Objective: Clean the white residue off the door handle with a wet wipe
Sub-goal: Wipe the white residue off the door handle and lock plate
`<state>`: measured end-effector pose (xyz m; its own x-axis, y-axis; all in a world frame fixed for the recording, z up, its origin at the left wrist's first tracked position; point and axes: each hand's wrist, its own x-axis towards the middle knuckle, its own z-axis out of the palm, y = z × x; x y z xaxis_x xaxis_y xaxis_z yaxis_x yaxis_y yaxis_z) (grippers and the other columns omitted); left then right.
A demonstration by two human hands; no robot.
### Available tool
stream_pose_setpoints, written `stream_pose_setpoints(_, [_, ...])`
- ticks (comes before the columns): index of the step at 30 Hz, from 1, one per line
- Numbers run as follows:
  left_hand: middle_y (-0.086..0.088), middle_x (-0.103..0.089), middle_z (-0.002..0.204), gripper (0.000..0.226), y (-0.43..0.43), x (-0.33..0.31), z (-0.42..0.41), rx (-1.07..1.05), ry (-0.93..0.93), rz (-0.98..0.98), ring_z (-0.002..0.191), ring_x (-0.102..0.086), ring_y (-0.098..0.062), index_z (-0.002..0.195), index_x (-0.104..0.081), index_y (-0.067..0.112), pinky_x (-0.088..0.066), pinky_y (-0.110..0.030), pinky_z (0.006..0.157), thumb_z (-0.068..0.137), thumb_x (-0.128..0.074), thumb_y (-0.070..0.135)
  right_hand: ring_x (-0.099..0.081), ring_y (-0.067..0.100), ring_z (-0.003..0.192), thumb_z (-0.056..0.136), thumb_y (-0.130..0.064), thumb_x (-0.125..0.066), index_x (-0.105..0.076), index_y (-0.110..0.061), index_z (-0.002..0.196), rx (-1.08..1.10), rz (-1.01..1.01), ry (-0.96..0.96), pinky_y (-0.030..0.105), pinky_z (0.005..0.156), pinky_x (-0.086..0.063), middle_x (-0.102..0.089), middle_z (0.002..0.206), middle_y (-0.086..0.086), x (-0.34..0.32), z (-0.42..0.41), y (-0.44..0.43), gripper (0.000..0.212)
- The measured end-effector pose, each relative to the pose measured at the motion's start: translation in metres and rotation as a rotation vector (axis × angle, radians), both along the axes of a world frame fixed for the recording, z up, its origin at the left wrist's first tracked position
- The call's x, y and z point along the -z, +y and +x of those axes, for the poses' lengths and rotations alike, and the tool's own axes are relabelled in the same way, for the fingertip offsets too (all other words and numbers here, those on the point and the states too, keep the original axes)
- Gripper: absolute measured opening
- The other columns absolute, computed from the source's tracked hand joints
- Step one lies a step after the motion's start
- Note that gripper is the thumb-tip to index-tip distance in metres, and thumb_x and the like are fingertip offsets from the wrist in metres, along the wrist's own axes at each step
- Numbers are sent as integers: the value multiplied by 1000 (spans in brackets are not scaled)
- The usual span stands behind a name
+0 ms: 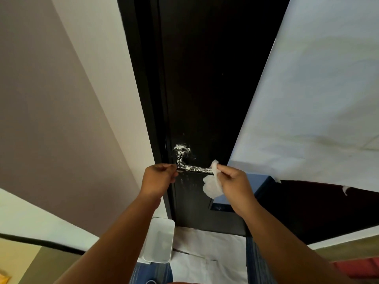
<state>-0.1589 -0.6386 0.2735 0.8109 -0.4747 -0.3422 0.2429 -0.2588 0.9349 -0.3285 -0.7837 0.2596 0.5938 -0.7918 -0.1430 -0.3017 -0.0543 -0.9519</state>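
Left hand (159,177) pinches handle (194,170) at its bend, likely steadying; right hand (231,181) pinches wipe (212,183) against the free end.

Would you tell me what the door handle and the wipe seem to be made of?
The door handle looks like dark-finished metal: a thin rigid lever under white speckles. The wet wipe seems thin nonwoven cloth, hanging limp from the right hand.
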Motion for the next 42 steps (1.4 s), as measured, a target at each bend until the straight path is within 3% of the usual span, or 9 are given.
stream_pose_setpoints(4, [-5, -79, 82, 12, -2, -4, 0, 10, -35, 29, 67, -69, -14, 89, -78, 14, -49, -21, 62, 93, -76, 24, -63, 10, 104, 100, -22, -62, -71, -29, 125, -37, -54, 47, 16, 76, -47, -67, 117, -12, -1, 7, -7, 27])
stream_pose_setpoints(8, [-3, -78, 81, 12, -2, -5, 0, 19, -50, 49, 68, -69, -15, 87, -78, 16, -50, -25, 66, 92, -77, 27, -66, 14, 104, 96, -31, -67, -73, -29, 121, -32, 12, 43, 19, 76, -51, -72, 114, -9, 0, 5, -14, 26])
stream_pose_setpoints(15, [-5, -78, 85, 14, 0, -4, 0, 38, -62, 57, 71, -69, -17, 87, -78, 18, -51, -29, 71, 91, -77, 31, -61, -2, 92, 94, -24, -70, -71, -24, 125, 25, -142, 35, 4, 71, -47, -69, 110, -12, 10, -10, -2, 31])
stream_pose_setpoints(19, [-7, -78, 87, 14, 0, -5, 1, 47, -83, 69, 72, -69, -18, 85, -78, 18, -50, -29, 69, 90, -78, 31, -67, 8, 86, 95, -39, -66, -79, -25, 105, -41, -120, 90, 17, 70, -49, -75, 92, -8, -3, 3, -12, 21])
stream_pose_setpoints(22, [-8, -78, 88, 15, 1, -5, 2, 62, -92, 80, 72, -69, -18, 86, -77, 18, -50, -30, 68, 90, -78, 32, -69, 20, 81, 97, -41, -63, -80, -18, 91, -96, -94, 146, 27, 72, -51, -74, 84, 5, -9, 17, -19, 29])
stream_pose_setpoints(26, [-14, -76, 90, 17, 1, -4, 2, 70, -97, 76, 75, -68, -21, 85, -77, 16, -52, -33, 73, 91, -76, 32, -59, 20, 65, 97, -44, -61, -77, -15, 84, -101, -77, 131, 29, 60, -43, -66, 73, 12, -7, 15, -18, 36])
stream_pose_setpoints(31, [-15, -77, 89, 18, 2, -2, 3, 76, -102, 69, 77, -70, -25, 84, -78, 17, -58, -40, 83, 91, -77, 33, -71, 17, 90, 97, -42, -62, -77, -30, 110, 25, 28, 57, 25, 70, -53, -75, 96, -6, 4, -7, -11, 23])
stream_pose_setpoints(36, [-12, -77, 87, 16, 0, -1, 3, 71, -99, 59, 79, -71, -27, 84, -78, 17, -56, -35, 79, 91, -77, 32, -70, 18, 87, 97, -38, -64, -79, -29, 99, -71, 20, 140, 29, 75, -54, -76, 90, -3, -13, 8, -21, 17])
stream_pose_setpoints(42, [-10, -77, 85, 15, 1, 0, 4, 56, -77, 51, 75, -69, -22, 84, -78, 18, -55, -34, 78, 90, -79, 32, -69, 21, 86, 101, -36, -58, -79, -24, 104, -183, -127, 257, 29, 74, -52, -75, 91, 3, -16, 24, -18, 24])
